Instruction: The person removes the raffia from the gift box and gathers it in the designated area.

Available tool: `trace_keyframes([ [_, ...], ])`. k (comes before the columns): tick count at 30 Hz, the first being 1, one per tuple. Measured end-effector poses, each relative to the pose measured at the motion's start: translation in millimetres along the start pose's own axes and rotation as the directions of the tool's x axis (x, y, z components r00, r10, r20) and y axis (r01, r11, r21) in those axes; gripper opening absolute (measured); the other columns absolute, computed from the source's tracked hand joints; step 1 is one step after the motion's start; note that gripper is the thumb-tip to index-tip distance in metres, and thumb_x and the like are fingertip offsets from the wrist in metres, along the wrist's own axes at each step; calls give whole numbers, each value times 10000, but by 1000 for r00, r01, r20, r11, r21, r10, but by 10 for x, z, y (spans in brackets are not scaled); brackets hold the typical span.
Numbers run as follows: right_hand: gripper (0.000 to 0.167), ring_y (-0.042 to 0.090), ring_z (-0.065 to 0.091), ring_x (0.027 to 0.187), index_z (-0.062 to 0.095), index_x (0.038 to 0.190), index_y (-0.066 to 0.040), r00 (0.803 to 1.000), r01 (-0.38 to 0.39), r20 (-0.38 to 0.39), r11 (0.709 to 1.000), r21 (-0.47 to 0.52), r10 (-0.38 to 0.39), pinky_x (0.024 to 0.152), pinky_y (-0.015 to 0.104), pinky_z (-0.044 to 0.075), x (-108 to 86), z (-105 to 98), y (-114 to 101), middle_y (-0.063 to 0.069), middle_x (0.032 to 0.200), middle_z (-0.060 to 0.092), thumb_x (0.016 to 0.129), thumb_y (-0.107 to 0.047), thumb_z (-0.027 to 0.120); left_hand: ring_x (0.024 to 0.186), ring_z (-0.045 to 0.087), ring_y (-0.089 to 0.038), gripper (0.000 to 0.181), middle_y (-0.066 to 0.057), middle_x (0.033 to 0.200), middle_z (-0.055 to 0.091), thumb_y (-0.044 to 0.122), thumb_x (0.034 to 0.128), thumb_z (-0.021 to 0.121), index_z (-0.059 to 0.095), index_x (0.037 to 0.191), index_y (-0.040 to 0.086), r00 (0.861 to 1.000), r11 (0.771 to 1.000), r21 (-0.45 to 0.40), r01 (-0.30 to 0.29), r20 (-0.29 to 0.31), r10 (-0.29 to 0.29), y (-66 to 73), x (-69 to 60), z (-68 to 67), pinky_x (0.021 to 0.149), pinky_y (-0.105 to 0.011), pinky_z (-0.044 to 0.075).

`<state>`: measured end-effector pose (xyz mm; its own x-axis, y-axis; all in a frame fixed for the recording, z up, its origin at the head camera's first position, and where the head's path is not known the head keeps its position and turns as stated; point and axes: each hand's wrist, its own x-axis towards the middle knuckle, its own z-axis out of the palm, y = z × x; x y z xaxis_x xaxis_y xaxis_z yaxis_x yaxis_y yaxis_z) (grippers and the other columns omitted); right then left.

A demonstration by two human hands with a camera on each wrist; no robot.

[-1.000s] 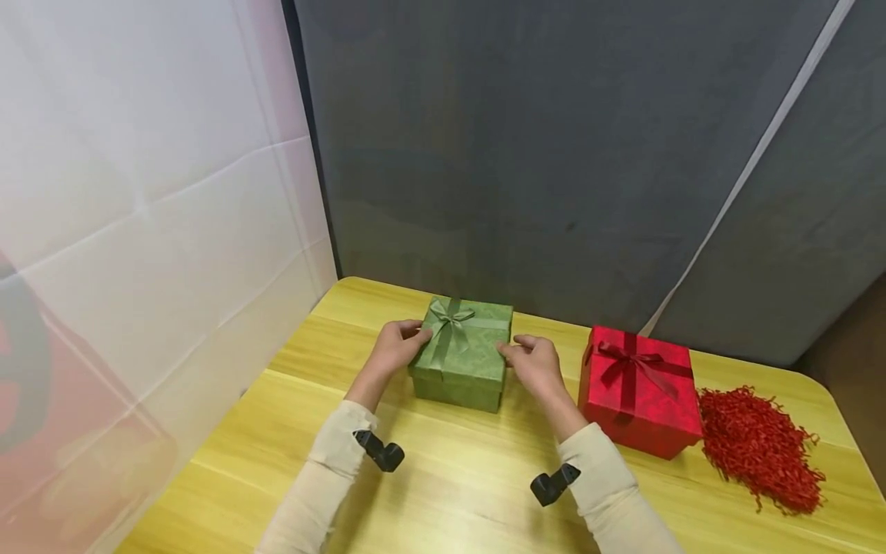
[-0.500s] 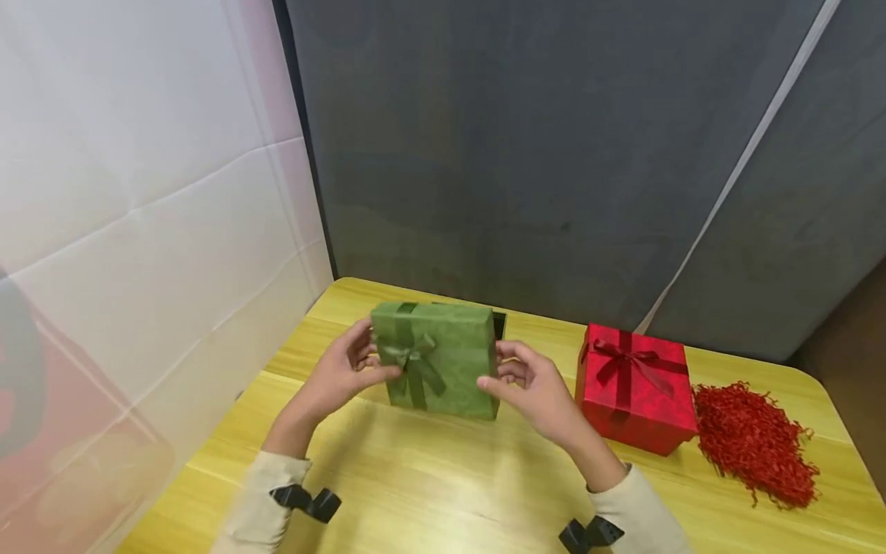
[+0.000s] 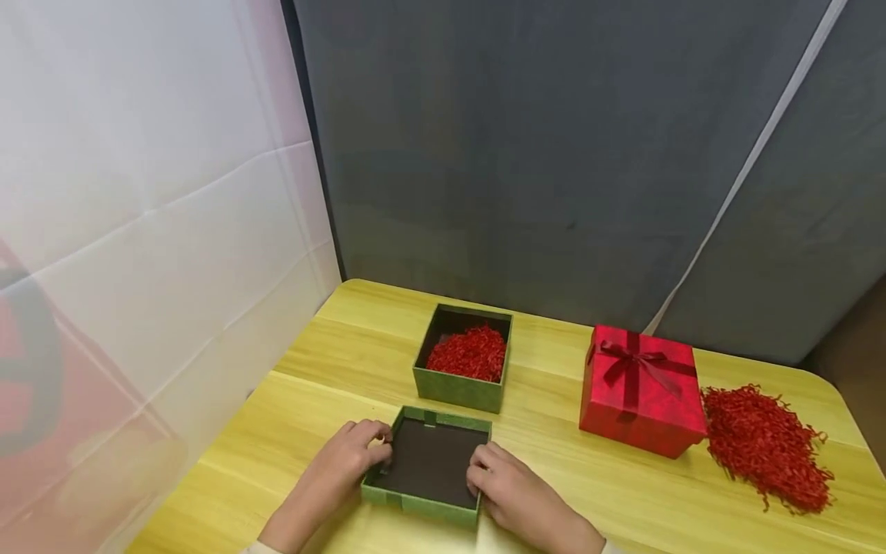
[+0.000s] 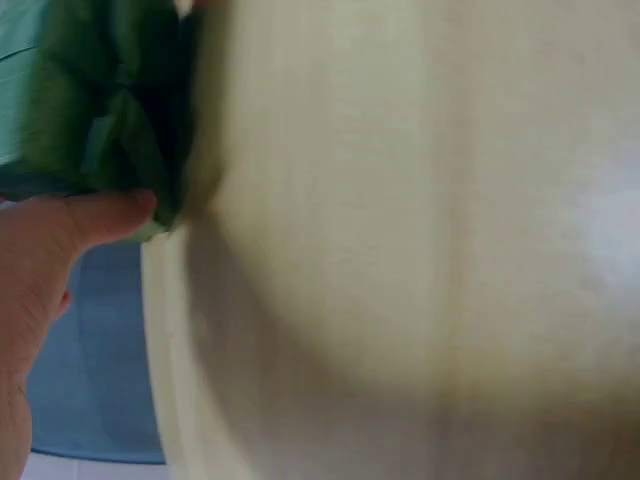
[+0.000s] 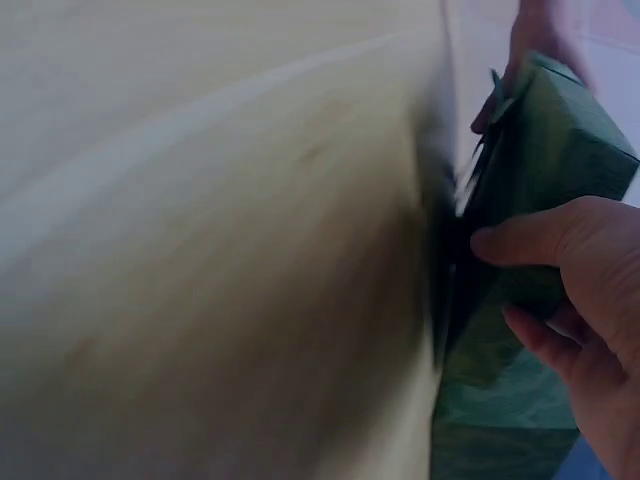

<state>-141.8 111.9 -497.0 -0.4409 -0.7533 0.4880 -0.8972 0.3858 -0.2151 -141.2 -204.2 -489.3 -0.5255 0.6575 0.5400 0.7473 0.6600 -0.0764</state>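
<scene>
In the head view, a green gift box lid [image 3: 432,462] lies inside up near the front of the table, its dark lining showing. My left hand [image 3: 339,465] grips its left rim, and my right hand [image 3: 515,496] holds the right rim with curled fingers. Behind it stands the green gift box base [image 3: 458,391], uncovered, with red shredded paper [image 3: 471,352] inside. The left wrist view has my thumb against the lid's bow side [image 4: 75,120]. In the right wrist view, thumb and fingers are at the green lid [image 5: 560,120]. Whether the lid touches the table, I cannot tell.
A red gift box [image 3: 644,392] with a dark red bow stands lidded on the right. Beside it lies a loose heap of red shredded paper [image 3: 768,446]. A grey curtain [image 3: 554,154] hangs behind the wooden table [image 3: 311,415], and a white sheet [image 3: 173,192] hangs on the left.
Both hands have lifted the green lid off its base, brought it toward me and turned it inside up. The base and its red paper now show. The red box has not moved.
</scene>
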Motion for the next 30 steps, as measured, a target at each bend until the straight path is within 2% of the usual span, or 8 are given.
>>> trace_keyframes([
  [8,244,88,470,859,639,809,-184,999,-3,41,999,-35,4,775,200,438,-81,153,11,-59,944,517,869,44,703,914,607,-124,298,36,981,641,-75,745,788,649,781,186,999,997,-71,2,48,1,8,-72,116,740,-263,511],
  [13,265,102,514,923,673,844,-201,999,-9,38,999,-38,10,835,260,467,-121,83,-14,-64,1006,556,847,64,677,952,641,-162,316,-15,1042,681,-133,724,774,721,844,154,999,997,-80,23,49,-19,4,-31,83,764,-312,536],
  [17,243,147,582,1018,712,913,-193,995,-57,-82,996,-68,51,887,353,507,-125,-156,38,-35,1082,612,794,18,733,934,655,-227,388,-77,1068,686,-195,674,709,765,890,122,996,995,-51,85,-24,-87,-82,172,-72,759,-377,562],
  [20,253,177,626,1032,738,1056,-143,963,-204,-184,979,-15,198,865,380,552,-19,-391,166,-3,1098,645,831,-34,776,929,647,-242,312,-77,1047,670,-153,754,709,766,946,87,978,978,-63,201,-45,-204,-143,497,-224,747,-385,573],
  [23,370,187,642,980,699,1278,-133,881,-409,-194,901,147,432,801,385,575,173,-553,367,20,1079,642,916,-85,760,946,655,-239,204,-81,1060,674,-36,879,711,752,1058,53,937,925,-149,350,54,-346,-133,953,-275,765,-396,575],
  [25,436,206,647,939,626,1411,-137,806,-520,-145,804,286,573,780,385,571,309,-595,519,53,1064,639,982,-122,703,953,659,-249,223,-118,1107,680,47,943,676,725,1159,25,899,881,-194,432,172,-403,-117,1283,-210,811,-416,573],
  [27,486,210,635,904,541,1506,-160,737,-606,-71,704,371,672,763,382,551,423,-573,665,81,1059,629,1032,-183,648,1031,670,-290,316,-165,1200,670,116,983,658,678,1277,4,833,829,-198,523,326,-447,-105,1601,-101,898,-449,560],
  [30,535,240,630,817,426,1589,-180,666,-680,29,591,433,745,696,364,517,523,-469,801,115,1053,630,1079,-262,566,1245,602,-363,499,-225,1413,574,219,1015,644,552,1461,14,705,767,-140,626,522,-480,-126,1929,129,1047,-493,493],
])
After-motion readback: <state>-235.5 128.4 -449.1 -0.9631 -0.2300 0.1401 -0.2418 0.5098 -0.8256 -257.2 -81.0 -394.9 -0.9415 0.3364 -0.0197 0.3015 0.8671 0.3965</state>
